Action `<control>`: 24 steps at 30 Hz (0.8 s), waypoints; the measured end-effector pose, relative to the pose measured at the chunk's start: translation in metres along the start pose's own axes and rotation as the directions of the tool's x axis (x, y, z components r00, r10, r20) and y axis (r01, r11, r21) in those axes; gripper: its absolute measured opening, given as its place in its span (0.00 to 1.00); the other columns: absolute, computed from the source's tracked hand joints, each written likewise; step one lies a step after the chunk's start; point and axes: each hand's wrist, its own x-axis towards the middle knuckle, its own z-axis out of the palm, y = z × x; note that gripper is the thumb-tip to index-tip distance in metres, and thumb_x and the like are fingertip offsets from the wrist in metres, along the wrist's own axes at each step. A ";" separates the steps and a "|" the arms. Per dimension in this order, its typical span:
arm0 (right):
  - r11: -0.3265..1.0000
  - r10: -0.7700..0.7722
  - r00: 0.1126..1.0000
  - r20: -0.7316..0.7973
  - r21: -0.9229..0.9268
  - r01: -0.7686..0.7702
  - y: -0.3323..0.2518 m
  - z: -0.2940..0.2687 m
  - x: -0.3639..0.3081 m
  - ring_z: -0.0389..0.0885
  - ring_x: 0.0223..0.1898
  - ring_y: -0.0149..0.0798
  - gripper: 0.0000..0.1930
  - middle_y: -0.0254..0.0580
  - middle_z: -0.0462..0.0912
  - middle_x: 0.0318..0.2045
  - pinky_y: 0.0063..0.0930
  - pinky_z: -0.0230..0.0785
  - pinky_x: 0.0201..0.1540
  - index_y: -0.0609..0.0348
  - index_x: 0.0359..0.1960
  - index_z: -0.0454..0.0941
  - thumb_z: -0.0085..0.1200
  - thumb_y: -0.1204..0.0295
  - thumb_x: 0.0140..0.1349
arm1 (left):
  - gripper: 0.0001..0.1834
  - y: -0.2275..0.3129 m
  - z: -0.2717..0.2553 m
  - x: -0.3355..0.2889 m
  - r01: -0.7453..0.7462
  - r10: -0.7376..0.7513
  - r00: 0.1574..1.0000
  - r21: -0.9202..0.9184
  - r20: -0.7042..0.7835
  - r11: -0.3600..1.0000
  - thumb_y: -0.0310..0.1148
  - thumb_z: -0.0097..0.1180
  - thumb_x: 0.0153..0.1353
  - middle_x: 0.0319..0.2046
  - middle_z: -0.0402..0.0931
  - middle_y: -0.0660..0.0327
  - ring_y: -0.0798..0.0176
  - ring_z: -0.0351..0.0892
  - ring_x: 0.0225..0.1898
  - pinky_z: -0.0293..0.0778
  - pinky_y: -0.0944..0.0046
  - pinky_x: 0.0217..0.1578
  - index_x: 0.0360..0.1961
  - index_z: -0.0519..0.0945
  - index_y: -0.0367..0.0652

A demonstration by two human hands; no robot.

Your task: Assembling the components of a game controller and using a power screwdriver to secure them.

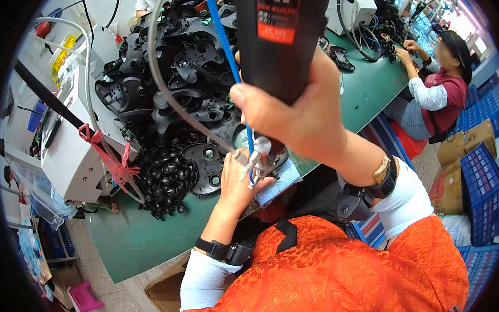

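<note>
Nearest the camera is a thick black driver-like tool (pixel 276 61), its top cut off by the upper edge. The right hand (pixel 300 107) is wrapped around it, most of its fingers hidden behind the barrel. The tool stands nearly upright, with a metal fitting (pixel 256 164) and hoses at its lower end; its tip is hard to make out. Below, the left hand (pixel 236 181) lies at the tool's lower end beside a blue pad (pixel 278 183); the fitting covers part of its fingers, so I cannot tell whether it grips anything. Just left lie a dark controller shell (pixel 205 166) and small black caps (pixel 165 178) on the green table (pixel 134 242). Farther out, heaped shells (pixel 194 64) run partly behind the tool. Beyond, at the right, a co-worker (pixel 442 86) sits, their handwork too small to tell.
</note>
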 end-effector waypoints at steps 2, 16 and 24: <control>0.993 0.106 0.994 -0.011 0.058 -0.106 -0.004 -0.005 0.007 0.80 0.26 0.26 0.16 0.35 0.81 0.28 0.22 0.73 0.29 0.65 0.44 0.77 0.66 0.76 0.56 | 0.39 -0.001 0.003 -0.001 -0.007 0.007 1.000 0.041 -0.007 0.999 0.40 0.78 0.35 0.48 0.76 0.55 0.48 0.74 0.55 0.68 0.46 0.57 0.52 0.78 0.44; 0.986 0.143 0.990 0.014 -0.091 -0.141 0.036 -0.064 0.061 0.77 0.21 0.24 0.07 0.31 0.78 0.22 0.19 0.68 0.24 0.62 0.33 0.77 0.64 0.74 0.62 | 0.49 -0.008 0.011 -0.001 -0.125 0.136 0.990 0.189 -0.044 0.974 0.36 0.80 0.29 0.54 0.75 0.52 0.45 0.71 0.58 0.63 0.42 0.63 0.60 0.75 0.38; 0.976 0.092 0.975 -0.201 -0.174 -0.128 0.078 -0.094 0.006 0.78 0.50 0.35 0.25 0.45 0.78 0.52 0.29 0.71 0.50 0.61 0.57 0.74 0.66 0.68 0.60 | 0.51 -0.022 -0.012 -0.004 0.349 -0.259 0.927 -0.876 0.270 0.335 0.42 0.78 0.45 0.60 0.74 0.54 0.61 0.74 0.61 0.67 0.60 0.64 0.67 0.68 0.31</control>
